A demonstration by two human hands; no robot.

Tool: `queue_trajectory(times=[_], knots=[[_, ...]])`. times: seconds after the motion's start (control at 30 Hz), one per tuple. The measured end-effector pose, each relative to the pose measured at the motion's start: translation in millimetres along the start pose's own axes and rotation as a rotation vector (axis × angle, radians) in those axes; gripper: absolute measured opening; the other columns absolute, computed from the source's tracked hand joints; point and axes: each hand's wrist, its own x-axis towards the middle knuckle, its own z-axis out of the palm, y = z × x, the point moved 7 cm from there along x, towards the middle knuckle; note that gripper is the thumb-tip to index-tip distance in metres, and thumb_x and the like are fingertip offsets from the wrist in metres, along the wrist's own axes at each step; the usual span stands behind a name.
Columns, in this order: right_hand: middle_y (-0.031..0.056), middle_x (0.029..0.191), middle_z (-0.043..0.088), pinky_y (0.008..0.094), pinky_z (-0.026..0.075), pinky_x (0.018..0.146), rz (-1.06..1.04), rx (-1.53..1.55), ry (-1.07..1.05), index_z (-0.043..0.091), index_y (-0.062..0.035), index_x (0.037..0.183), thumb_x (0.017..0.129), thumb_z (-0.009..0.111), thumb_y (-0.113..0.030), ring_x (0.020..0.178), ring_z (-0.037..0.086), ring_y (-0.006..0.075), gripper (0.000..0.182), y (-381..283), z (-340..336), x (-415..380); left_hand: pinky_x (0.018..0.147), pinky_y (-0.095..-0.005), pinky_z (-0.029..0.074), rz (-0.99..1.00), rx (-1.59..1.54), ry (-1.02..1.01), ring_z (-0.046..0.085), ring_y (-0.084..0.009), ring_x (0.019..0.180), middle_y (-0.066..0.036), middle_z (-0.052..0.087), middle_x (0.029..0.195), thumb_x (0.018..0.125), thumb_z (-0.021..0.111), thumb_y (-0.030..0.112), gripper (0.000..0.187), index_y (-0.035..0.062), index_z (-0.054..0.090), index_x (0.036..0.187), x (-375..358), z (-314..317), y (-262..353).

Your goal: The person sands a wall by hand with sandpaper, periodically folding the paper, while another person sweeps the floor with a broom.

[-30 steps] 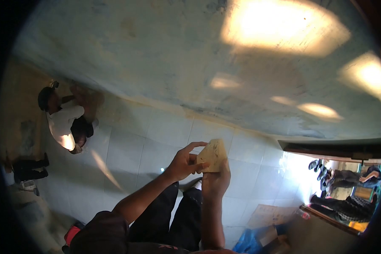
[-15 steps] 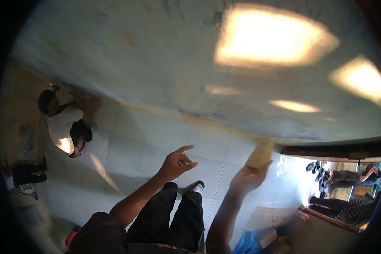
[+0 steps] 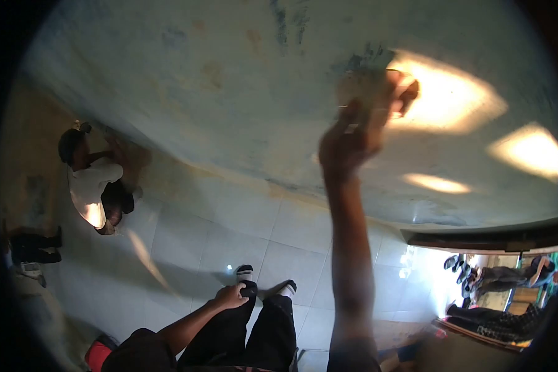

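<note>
Right hand (image 3: 353,137), blurred, clasped pale block (image 3: 361,92) in fingers at wall (image 3: 198,80); left hand (image 3: 232,296) lay at knee (image 3: 248,289), grip unclear.

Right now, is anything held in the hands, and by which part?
The right hand, raised at the wall, seems to hold a pale piece, but blur hides by which part. The left hand, at the knee, shows nothing held.

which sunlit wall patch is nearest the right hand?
The largest, uppermost patch: the right hand overlaps its left edge in view. The thin patch and the far-right patch sit lower, clear of the hand.
</note>
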Motion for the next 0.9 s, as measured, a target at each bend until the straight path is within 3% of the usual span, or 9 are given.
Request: queue_trajectory(times=[0.03,0.13,0.23,0.37,0.47,0.7,0.9], knots=[[0.0202,0.138,0.045,0.0471,0.031,0.107,-0.112,-0.037,-0.032,0.049,0.0036,0.13,0.088,0.053,-0.008,0.132,0.037,0.038,0.043,-7,16,-16,0.078,-0.0409,0.051,-0.027,0.009,-0.04,0.067,-0.0307,0.086,-0.011,0.069,0.087,0.078,0.067,0.039,0.059,0.0063,0.052,0.124,-4,8,-6],[0.0209,0.141,0.041,0.0476,0.027,0.109,-0.13,-0.106,-0.248,0.048,0.0019,0.131,0.094,0.045,-0.011,0.134,0.035,0.0369,0.04,-16,39,-62,0.08,-0.0421,0.051,-0.012,-0.021,-0.073,0.066,-0.0315,0.088,-0.012,0.069,0.088,0.079,0.066,0.038,0.056,0.0067,0.053,0.124,-6,17,-5],[0.0184,0.133,0.051,0.0458,0.037,0.102,-0.113,-0.174,-0.245,0.054,0.0013,0.126,0.088,0.054,-0.012,0.124,0.047,0.036,0.04,-17,35,-66,0.078,-0.0411,0.051,0.01,-0.063,-0.042,0.066,-0.0306,0.086,-0.012,0.069,0.087,0.079,0.066,0.036,0.052,0.0072,0.055,0.121,-2,17,-16],[0.0234,0.14,0.041,0.0492,0.028,0.107,-0.06,-0.141,-0.053,0.049,0.002,0.131,0.092,0.048,-0.013,0.132,0.038,0.0386,0.042,-21,19,-23,0.076,-0.0383,0.052,-0.013,-0.197,0.045,0.067,-0.028,0.083,-0.01,0.07,0.085,0.079,0.067,0.034,0.047,0.0064,0.058,0.115,4,11,-44],[0.024,0.142,0.038,0.0472,0.024,0.11,-0.058,-0.025,0.028,0.046,0.002,0.133,0.095,0.042,-0.015,0.136,0.031,0.0377,0.042,-31,8,17,0.076,-0.0383,0.052,-0.056,-0.135,0.118,0.067,-0.0282,0.082,-0.011,0.069,0.084,0.078,0.068,0.036,0.044,0.0061,0.061,0.11,4,2,-70],[0.0198,0.143,0.039,0.0465,0.023,0.111,-0.065,-0.355,-0.176,0.048,-0.0011,0.133,0.093,0.049,-0.017,0.136,0.032,0.035,0.042,-9,24,-40,0.078,-0.0391,0.051,-0.183,-0.102,0.068,0.066,-0.0293,0.086,-0.012,0.068,0.088,0.079,0.065,0.041,0.044,0.0067,0.061,0.107,12,4,-113],[0.0178,0.143,0.039,0.0466,0.023,0.111,-0.081,-0.248,-0.047,0.049,-0.0018,0.132,0.093,0.05,-0.015,0.136,0.032,0.0344,0.042,-23,20,-6,0.078,-0.0363,0.051,-0.285,-0.259,0.024,0.068,-0.0232,0.074,-0.011,0.069,0.082,0.08,0.063,0.038,0.044,0.0044,0.061,0.108,5,5,-131]])
